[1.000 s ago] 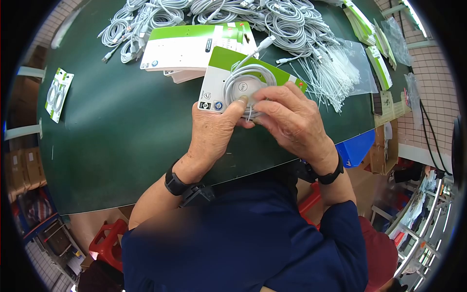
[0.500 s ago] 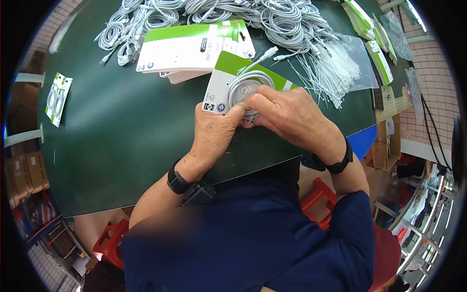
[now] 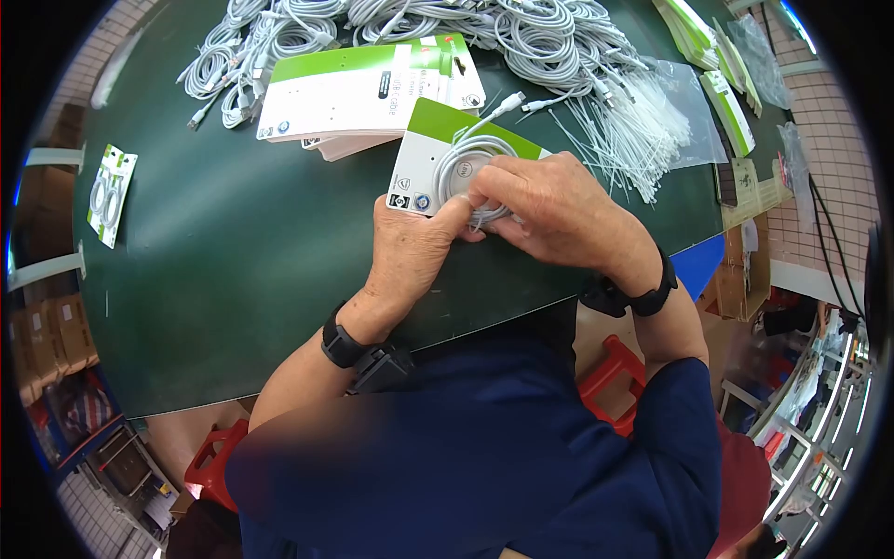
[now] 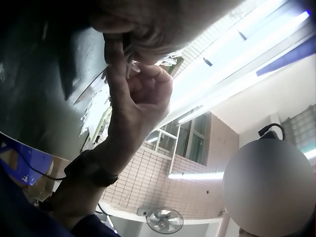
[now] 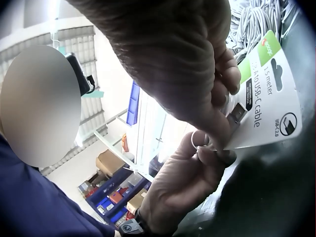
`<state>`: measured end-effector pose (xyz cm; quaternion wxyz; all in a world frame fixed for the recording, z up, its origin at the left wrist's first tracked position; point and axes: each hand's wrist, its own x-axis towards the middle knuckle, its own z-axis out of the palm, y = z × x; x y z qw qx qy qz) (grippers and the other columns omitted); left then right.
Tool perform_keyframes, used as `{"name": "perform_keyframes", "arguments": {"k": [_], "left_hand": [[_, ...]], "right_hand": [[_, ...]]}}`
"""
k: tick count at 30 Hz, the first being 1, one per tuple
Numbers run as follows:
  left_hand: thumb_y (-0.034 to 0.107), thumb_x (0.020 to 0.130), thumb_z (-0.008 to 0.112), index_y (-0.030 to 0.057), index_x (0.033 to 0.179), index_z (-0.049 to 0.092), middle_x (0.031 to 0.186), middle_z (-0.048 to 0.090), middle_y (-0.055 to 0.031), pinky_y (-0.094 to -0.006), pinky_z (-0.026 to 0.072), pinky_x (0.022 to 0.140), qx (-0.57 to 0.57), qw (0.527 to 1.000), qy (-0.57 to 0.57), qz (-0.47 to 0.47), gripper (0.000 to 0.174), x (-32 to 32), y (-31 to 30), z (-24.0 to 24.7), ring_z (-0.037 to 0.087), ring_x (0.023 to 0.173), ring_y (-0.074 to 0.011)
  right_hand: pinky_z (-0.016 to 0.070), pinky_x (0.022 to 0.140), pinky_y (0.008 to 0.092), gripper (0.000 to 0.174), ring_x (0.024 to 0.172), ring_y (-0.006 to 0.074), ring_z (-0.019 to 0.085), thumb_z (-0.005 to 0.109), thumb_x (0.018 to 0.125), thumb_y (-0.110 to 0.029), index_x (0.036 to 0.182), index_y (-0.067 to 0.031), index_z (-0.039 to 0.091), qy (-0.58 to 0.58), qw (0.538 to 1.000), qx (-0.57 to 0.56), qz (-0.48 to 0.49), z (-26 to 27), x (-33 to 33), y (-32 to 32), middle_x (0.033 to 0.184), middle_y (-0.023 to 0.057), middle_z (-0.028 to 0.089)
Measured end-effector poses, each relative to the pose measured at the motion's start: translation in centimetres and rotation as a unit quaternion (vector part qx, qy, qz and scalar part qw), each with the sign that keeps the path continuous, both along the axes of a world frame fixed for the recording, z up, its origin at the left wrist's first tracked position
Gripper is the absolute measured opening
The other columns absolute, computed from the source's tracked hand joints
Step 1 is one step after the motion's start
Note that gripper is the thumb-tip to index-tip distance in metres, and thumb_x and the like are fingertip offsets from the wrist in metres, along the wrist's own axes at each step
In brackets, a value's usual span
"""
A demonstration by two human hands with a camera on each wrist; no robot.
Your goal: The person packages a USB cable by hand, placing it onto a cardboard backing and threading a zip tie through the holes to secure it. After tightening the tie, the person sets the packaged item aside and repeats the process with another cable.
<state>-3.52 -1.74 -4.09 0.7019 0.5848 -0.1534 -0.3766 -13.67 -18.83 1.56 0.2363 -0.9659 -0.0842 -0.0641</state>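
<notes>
My left hand (image 3: 410,238) grips a green-and-white printed packaging card (image 3: 419,168) at its lower edge, thumb pressed over a coiled white USB cable (image 3: 445,172) lying on it. One plug (image 3: 510,102) of the cable sticks out past the card's top; another metal plug (image 5: 239,112) shows in the right wrist view. My right hand (image 3: 563,210) bends over the coil's lower right, thumb and fingers pinching a thin white cable tie (image 5: 193,140), whose loop stands out by the left fingers in the right wrist view. The right hand hides part of the card and coil.
A stack of cards (image 3: 335,88) lies just beyond the held one. Behind is a heap of coiled cables (image 3: 559,47), with loose white cable ties (image 3: 633,140) on a plastic bag at right. A finished-looking card with cable (image 3: 112,196) lies far left; more cards (image 3: 726,112) lie right.
The right hand's fingers have closed in over the coil's lower right side and its forearm has swung outward to the right. The left hand keeps its hold on the card, nearly in place.
</notes>
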Motion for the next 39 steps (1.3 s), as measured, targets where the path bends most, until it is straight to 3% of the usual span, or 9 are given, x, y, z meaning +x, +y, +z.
{"name": "perform_keyframes", "arguments": {"k": [9,16,19,24,31,33,36,38,39], "left_hand": [[0.007,0.095,0.071,-0.0066,0.109,0.072,0.089,0.076,-0.0092,-0.0273,0.0585,0.062,0.019,0.999,-0.050,-0.003,0.020,0.7,0.7,0.6,0.071,0.067,-0.0131],[0.006,0.094,0.073,-0.0053,0.112,0.071,0.090,0.075,-0.0079,-0.0268,0.0572,0.061,-0.008,1.000,-0.008,0.015,0.021,0.7,0.2,0.5,0.069,0.065,-0.0125],[0.005,0.094,0.073,-0.0057,0.115,0.070,0.093,0.075,-0.0086,-0.0268,0.0571,0.060,-0.029,0.999,-0.012,0.018,0.023,0.8,0.5,1.3,0.068,0.065,-0.0129],[0.002,0.094,0.072,-0.0074,0.118,0.068,0.097,0.074,-0.0103,-0.0270,0.0578,0.059,-0.056,0.998,-0.024,-0.002,0.025,0.7,0.8,2.9,0.068,0.066,-0.0132],[-0.004,0.095,0.071,-0.0085,0.122,0.065,0.100,0.074,-0.0127,-0.0297,0.0609,0.057,-0.079,0.994,-0.058,-0.041,0.028,0.1,1.1,4.7,0.069,0.068,-0.0136],[-0.005,0.095,0.071,-0.0085,0.123,0.064,0.101,0.074,-0.0132,-0.0299,0.0610,0.057,-0.080,0.994,-0.060,-0.053,0.029,0.1,1.1,4.7,0.069,0.069,-0.0141],[-0.005,0.094,0.071,-0.0087,0.124,0.064,0.102,0.074,-0.0138,-0.0298,0.0605,0.057,-0.082,0.993,-0.060,-0.058,0.031,0.0,1.1,4.7,0.069,0.068,-0.0148],[-0.005,0.094,0.071,-0.0090,0.125,0.063,0.103,0.074,-0.0143,-0.0297,0.0602,0.057,-0.080,0.994,-0.057,-0.054,0.032,-0.1,1.1,4.6,0.069,0.069,-0.0152],[-0.006,0.094,0.071,-0.0090,0.125,0.063,0.103,0.074,-0.0144,-0.0296,0.0601,0.057,-0.078,0.994,-0.057,-0.055,0.032,-0.1,1.1,4.7,0.070,0.069,-0.0152]], "right_hand": [[0.0564,0.057,0.0350,0.019,0.068,0.0243,0.071,0.075,0.078,-0.005,0.097,-0.0094,0.072,-0.265,0.962,0.003,-0.060,-5.0,-2.2,2.7,0.088,0.0039,0.071],[0.0584,0.058,0.0359,0.026,0.070,0.0244,0.073,0.081,0.081,0.002,0.104,-0.0063,0.074,-0.259,0.957,0.112,-0.067,-3.6,-2.0,2.7,0.096,0.0072,0.076],[0.0563,0.057,0.0310,0.023,0.068,0.0179,0.071,0.081,0.085,0.004,0.105,-0.0036,0.074,-0.349,0.926,0.087,-0.113,-1.5,-3.4,0.4,0.095,0.0088,0.077],[0.0504,0.060,0.0216,0.017,0.069,0.0059,0.064,0.074,0.098,-0.004,0.114,-0.0005,0.074,-0.286,0.788,0.385,-0.387,0.0,-4.3,-3.3,0.093,0.0027,0.075],[0.0582,0.084,0.0261,0.029,0.092,0.0125,0.072,0.079,0.097,-0.015,0.121,0.0007,0.072,0.068,0.731,0.657,-0.171,-3.5,-2.8,-3.0,0.103,0.0071,0.075],[0.0590,0.089,0.0287,0.033,0.103,0.0148,0.072,0.079,0.098,-0.016,0.124,0.0014,0.070,-0.009,0.693,0.713,-0.106,-6.3,-3.8,-1.5,0.112,0.0092,0.075],[0.0589,0.095,0.0313,0.037,0.117,0.0162,0.069,0.077,0.098,-0.014,0.131,0.0008,0.068,0.027,0.626,0.778,-0.043,-8.6,-6.1,-1.8,0.126,0.0112,0.073],[0.0581,0.098,0.0330,0.039,0.122,0.0175,0.068,0.075,0.099,-0.013,0.135,-0.0015,0.067,0.074,0.661,0.743,-0.067,-9.3,-7.4,-2.0,0.133,0.0114,0.072],[0.0576,0.100,0.0341,0.039,0.123,0.0186,0.068,0.075,0.100,-0.014,0.137,-0.0034,0.067,0.083,0.716,0.685,-0.109,-9.8,-8.0,-2.0,0.135,0.0111,0.071]]}}
